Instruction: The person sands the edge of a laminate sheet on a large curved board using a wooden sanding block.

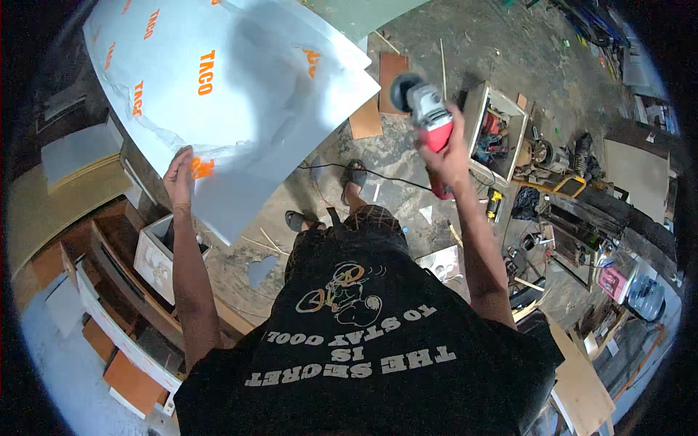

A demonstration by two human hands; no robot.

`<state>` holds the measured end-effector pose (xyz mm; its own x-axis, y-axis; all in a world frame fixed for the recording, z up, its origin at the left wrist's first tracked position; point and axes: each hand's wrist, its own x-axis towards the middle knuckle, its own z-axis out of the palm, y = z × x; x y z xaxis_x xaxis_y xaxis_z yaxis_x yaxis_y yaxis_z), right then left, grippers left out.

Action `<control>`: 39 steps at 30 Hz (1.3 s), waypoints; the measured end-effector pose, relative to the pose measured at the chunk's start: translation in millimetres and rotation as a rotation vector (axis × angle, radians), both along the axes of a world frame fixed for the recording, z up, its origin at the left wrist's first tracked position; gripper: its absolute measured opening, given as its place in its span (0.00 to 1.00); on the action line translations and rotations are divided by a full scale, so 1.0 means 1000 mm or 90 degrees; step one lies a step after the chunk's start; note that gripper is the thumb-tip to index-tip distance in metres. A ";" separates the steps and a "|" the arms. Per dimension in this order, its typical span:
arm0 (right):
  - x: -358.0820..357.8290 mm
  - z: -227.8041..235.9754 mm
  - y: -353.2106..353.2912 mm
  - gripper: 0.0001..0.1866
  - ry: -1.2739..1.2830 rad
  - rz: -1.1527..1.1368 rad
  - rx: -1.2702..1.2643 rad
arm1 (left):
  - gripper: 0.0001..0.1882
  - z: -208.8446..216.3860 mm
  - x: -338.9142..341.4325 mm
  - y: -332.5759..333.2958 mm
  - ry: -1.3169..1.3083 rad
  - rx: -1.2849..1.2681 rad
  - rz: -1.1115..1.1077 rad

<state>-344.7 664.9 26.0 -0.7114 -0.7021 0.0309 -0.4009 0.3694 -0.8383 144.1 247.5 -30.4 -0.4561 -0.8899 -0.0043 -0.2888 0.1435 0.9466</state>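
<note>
A large white sheet (171,58) with orange print covers the upper left, its near corner reaching down past my left hand. Its film covering looks wrinkled and partly loose. My left hand (179,176) is closed on the sheet's lower left edge, beside an orange mark. Off to the right, my right hand (454,154) grips an angle grinder (430,107) with a grey head and a red body. The grinder is raised in the air, apart from the sheet, its round disc pointing up and left and slightly blurred. A black cord (378,175) trails left from its rear end.
An open wooden box (473,116) of tools stands right of the grinder, with a yellow and black drill (494,204) below it. Brown board pieces (366,120) lie on the floor. Wooden panels (123,251) crowd the left; a water jug (646,296) stands far right.
</note>
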 end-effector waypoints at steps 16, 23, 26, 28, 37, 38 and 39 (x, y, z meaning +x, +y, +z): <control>0.040 -0.001 -0.004 0.48 -0.089 0.161 0.045 | 0.16 0.001 -0.009 0.002 -0.032 0.051 0.069; 0.017 0.000 -0.012 0.49 -0.026 0.091 0.078 | 0.15 0.002 -0.016 0.004 -0.011 0.065 0.093; 0.032 0.011 -0.011 0.49 -0.057 0.153 0.101 | 0.14 0.001 -0.013 0.004 0.010 0.078 0.116; 0.039 0.012 -0.010 0.48 -0.086 0.226 0.072 | 0.13 0.002 -0.014 0.004 0.009 0.084 0.125; 0.024 0.008 -0.018 0.48 -0.149 0.055 0.055 | 0.12 0.000 -0.016 0.006 0.022 0.057 0.095; 0.026 0.004 -0.016 0.49 -0.090 0.089 0.064 | 0.12 0.000 -0.019 0.006 0.015 0.044 0.081; 0.029 0.001 -0.015 0.49 -0.031 0.123 0.072 | 0.12 0.000 -0.020 0.005 0.009 0.029 0.068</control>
<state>-315.9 650.1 27.2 -0.5616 -0.8230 -0.0860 -0.4342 0.3815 -0.8160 124.2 252.7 -29.9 -0.3589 -0.9325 -0.0402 -0.2872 0.0693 0.9554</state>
